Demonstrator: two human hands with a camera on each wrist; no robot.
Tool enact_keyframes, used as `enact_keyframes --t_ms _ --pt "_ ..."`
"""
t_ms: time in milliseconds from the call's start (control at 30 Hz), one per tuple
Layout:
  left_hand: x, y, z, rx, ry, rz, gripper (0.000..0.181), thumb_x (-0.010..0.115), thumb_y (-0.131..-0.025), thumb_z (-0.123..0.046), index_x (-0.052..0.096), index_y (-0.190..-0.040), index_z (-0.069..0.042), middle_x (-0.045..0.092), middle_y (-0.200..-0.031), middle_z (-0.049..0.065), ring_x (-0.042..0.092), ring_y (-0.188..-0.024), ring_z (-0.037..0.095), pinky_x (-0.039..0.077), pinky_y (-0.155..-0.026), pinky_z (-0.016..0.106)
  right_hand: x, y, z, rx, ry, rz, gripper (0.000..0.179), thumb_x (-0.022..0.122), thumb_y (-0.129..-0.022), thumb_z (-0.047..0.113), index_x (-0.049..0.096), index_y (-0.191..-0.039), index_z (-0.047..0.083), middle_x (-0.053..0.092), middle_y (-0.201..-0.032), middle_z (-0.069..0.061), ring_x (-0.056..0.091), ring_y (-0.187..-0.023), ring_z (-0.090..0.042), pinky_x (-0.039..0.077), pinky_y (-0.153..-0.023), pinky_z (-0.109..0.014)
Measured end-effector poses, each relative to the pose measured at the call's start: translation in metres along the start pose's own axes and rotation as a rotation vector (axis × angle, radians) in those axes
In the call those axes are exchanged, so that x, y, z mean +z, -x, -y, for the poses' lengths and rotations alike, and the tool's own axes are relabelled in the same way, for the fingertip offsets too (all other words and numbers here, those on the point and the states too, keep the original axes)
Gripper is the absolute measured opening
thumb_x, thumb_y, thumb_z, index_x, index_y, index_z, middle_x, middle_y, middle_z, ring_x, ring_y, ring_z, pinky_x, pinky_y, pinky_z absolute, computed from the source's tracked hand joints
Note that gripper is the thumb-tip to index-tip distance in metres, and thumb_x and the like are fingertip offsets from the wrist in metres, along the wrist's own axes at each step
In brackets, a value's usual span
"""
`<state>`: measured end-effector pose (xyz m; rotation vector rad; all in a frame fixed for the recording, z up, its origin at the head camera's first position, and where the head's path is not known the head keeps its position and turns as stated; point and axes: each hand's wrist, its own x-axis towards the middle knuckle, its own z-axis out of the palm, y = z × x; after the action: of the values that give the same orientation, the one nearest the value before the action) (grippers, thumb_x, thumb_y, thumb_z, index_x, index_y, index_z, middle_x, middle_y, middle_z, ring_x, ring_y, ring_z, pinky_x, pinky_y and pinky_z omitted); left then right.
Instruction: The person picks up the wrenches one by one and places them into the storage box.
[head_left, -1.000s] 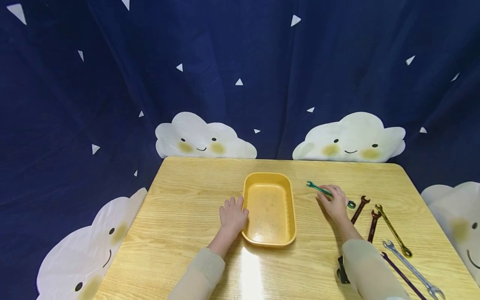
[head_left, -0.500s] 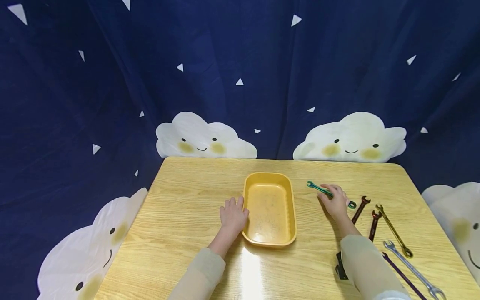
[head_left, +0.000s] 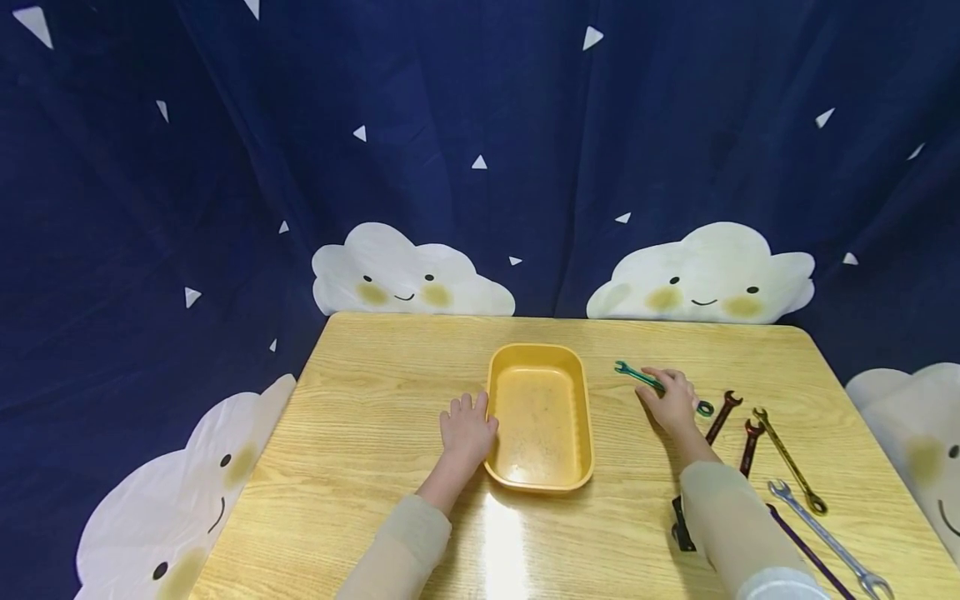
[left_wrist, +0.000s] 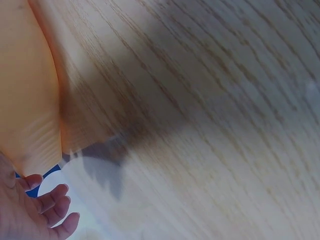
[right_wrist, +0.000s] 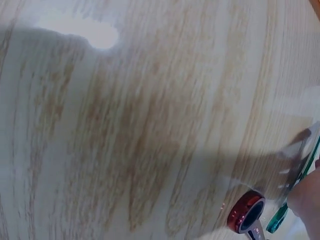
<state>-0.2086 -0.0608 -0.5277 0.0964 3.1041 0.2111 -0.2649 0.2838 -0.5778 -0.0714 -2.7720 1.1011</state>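
A yellow rectangular tub point(head_left: 540, 417) sits at mid-table. At its left rim rests my left hand point(head_left: 467, 429), with relaxed, spread fingers. The left wrist view shows the tub's outer wall point(left_wrist: 27, 95) and the fingers of that hand point(left_wrist: 30, 210) at its lower end. Further right, my right hand point(head_left: 670, 402) pinches a green combination wrench point(head_left: 633, 374) around the middle of its shank. The wrench's open end points left and its ring end shows right of the hand. In the right wrist view a red wrench's ring end point(right_wrist: 245, 215) lies beside the green wrench point(right_wrist: 277, 217).
Several other wrenches lie on the table's right side: two dark red ones, one of them this red wrench point(head_left: 723, 414), a gold wrench point(head_left: 791, 462), a silver wrench point(head_left: 828, 537) and a purple wrench point(head_left: 806, 550). A small black item point(head_left: 681, 527) shows beside the right sleeve. A blue curtain point(head_left: 540, 150) stands behind the table.
My right forearm has shifted very slightly to the left. Both hands, the tub and the green wrench stay where they were.
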Motion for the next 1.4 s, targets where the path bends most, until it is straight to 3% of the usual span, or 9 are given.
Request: enact_keyframes --t_ms 533,967,1400 --pt "0.0021 -0.0005 -0.0010 0.002 0.002 0.009 0.037 0.045 -0.092 -0.035 0.041 -0.123 -0.016 0.049 -0.106 0.009 0.045 -0.094 0.027 0.039 -0.074 0.041 -0.0016 0.0007 0.0026 0.011 0.052 0.072 0.045 0.056 -0.090 0.023 0.047 -0.131 0.005 0.030 -0.126 -0.027 0.023 -0.113 -0.050 0.011 -0.085 -0.063" --pt "0.0002 0.0000 -0.0008 -0.001 0.012 -0.008 0.035 0.046 -0.091 -0.034 0.042 -0.121 -0.016 0.050 -0.105 0.009 0.046 -0.093 0.027 0.039 -0.073 0.042 0.0017 0.0004 0.0024 0.012 0.032 0.053 0.035 0.056 -0.091 0.023 0.055 -0.122 0.008 0.033 -0.121 -0.027 0.023 -0.112 -0.049 0.006 -0.087 -0.065" --pt "0.0024 -0.0020 -0.0002 -0.009 0.002 0.007 0.035 0.046 -0.091 -0.035 0.041 -0.121 -0.016 0.049 -0.106 0.009 0.045 -0.094 0.028 0.039 -0.074 0.041 0.0060 0.0015 0.0031 0.003 0.044 0.037 0.026 0.055 -0.091 0.021 0.060 -0.114 0.010 0.038 -0.114 -0.023 0.029 -0.103 -0.045 0.009 -0.083 -0.061"
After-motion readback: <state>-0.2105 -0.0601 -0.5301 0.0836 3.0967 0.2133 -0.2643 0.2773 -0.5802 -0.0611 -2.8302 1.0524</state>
